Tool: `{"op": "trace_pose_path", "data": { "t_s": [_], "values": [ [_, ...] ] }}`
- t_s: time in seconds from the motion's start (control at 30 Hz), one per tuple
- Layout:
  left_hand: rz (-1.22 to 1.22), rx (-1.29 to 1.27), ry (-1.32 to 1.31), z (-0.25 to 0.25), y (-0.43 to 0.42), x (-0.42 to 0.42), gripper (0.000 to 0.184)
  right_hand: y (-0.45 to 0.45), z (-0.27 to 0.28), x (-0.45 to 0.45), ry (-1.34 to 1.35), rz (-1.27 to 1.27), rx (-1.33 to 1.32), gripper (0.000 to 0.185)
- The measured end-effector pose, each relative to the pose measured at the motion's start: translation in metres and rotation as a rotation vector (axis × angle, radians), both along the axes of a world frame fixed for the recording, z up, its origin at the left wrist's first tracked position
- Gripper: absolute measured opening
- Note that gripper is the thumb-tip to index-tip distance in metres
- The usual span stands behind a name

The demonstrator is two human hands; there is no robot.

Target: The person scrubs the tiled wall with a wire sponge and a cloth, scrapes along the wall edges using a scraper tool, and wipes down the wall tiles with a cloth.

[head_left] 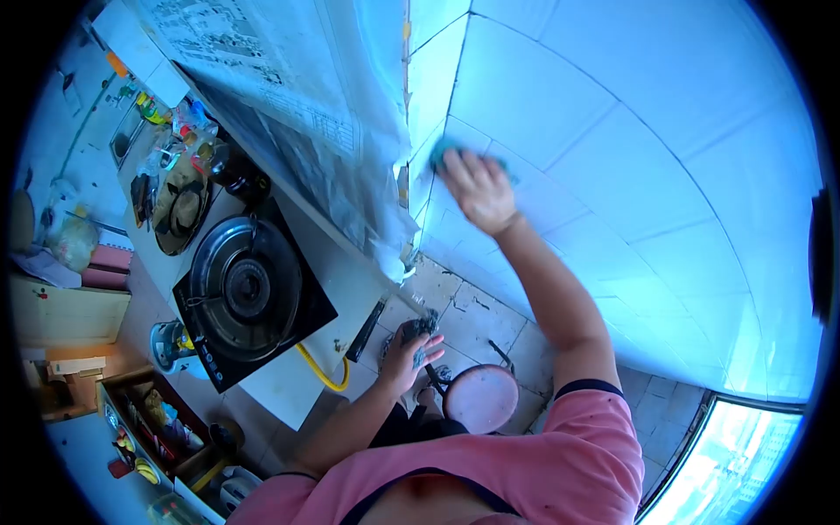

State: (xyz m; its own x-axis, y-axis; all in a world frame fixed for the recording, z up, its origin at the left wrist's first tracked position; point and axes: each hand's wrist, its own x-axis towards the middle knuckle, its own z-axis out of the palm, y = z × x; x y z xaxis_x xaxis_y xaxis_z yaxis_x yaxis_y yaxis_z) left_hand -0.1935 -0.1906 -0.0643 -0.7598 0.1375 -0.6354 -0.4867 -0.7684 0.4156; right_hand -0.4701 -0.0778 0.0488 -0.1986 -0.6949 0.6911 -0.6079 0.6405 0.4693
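Note:
My right hand presses a green scrubbing pad flat against the white tiled wall, close to the inner corner. The pad is blurred and mostly covered by my fingers, so whether it is a pad or a folded cloth is hard to tell. Lower down, my left hand is held palm up over the floor beside the counter. A dark grey, crumpled scourer sits in it between thumb and fingers, with some fingers stretched out. Grey smears show on those fingers.
Left of me, the counter carries a black gas stove with a yellow hose. Plastic sheeting hangs above it. A round stool stands on the tiled floor by my legs. An open drawer is at lower left.

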Motion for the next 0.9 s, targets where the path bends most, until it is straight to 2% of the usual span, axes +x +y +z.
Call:
{"op": "trace_pose_path", "data": {
  "t_s": [0.07, 0.1, 0.13, 0.17, 0.27, 0.3, 0.4, 0.47, 0.53, 0.6, 0.63, 0.7, 0.73, 0.8, 0.83, 0.9],
  "values": [
    [0.028, 0.019, -0.011, -0.013, -0.006, 0.000, 0.041, 0.007, -0.073, 0.003, -0.163, -0.002, 0.240, 0.026],
    [0.045, 0.031, -0.008, -0.016, -0.008, 0.001, 0.040, 0.010, -0.117, 0.005, -0.166, -0.003, 0.235, 0.026],
    [0.044, 0.027, -0.006, -0.023, -0.009, -0.001, 0.040, 0.012, -0.160, 0.004, -0.264, -0.009, 0.395, 0.027],
    [0.056, 0.021, -0.039, -0.028, -0.009, 0.001, 0.040, 0.011, -0.182, 0.003, -0.364, -0.011, 0.556, 0.028],
    [0.080, 0.009, -0.068, -0.027, -0.012, 0.008, 0.038, 0.000, -0.184, 0.005, -0.522, -0.071, 0.563, 0.029],
    [0.073, 0.018, -0.073, -0.025, -0.014, 0.010, 0.038, 0.001, -0.156, 0.005, -0.474, -0.064, 0.509, 0.028],
    [0.068, 0.035, -0.055, -0.020, -0.013, 0.014, 0.037, 0.003, -0.015, 0.013, -0.252, -0.108, 0.142, 0.038],
    [0.068, 0.037, -0.079, -0.023, -0.006, 0.013, 0.037, 0.002, 0.075, 0.014, -0.076, -0.149, -0.081, 0.037],
    [0.055, 0.068, -0.083, -0.031, -0.002, 0.012, 0.033, -0.004, 0.087, 0.005, 0.044, -0.134, -0.121, 0.035],
    [0.026, 0.069, -0.079, -0.040, 0.005, 0.009, 0.032, -0.004, 0.047, -0.002, 0.108, -0.130, -0.059, 0.032],
    [0.021, 0.070, -0.077, -0.043, 0.007, 0.008, 0.031, 0.000, 0.023, 0.001, -0.020, -0.084, 0.010, 0.028],
    [0.012, 0.073, -0.078, -0.041, 0.010, 0.007, 0.032, 0.014, -0.050, 0.007, -0.239, -0.105, 0.452, 0.032],
    [0.014, 0.067, -0.068, -0.039, 0.009, 0.004, 0.032, 0.015, -0.062, 0.008, -0.236, -0.106, 0.446, 0.032],
    [0.001, 0.035, -0.058, -0.021, 0.003, 0.004, 0.033, 0.015, -0.071, 0.012, -0.396, -0.096, 0.353, 0.033],
    [0.008, 0.028, -0.060, -0.018, 0.001, 0.007, 0.034, 0.014, -0.041, 0.014, -0.286, -0.137, 0.319, 0.032],
    [0.013, 0.017, -0.051, -0.018, -0.003, 0.003, 0.035, 0.009, 0.043, 0.015, -0.116, -0.163, 0.081, 0.034]
  ]
}}
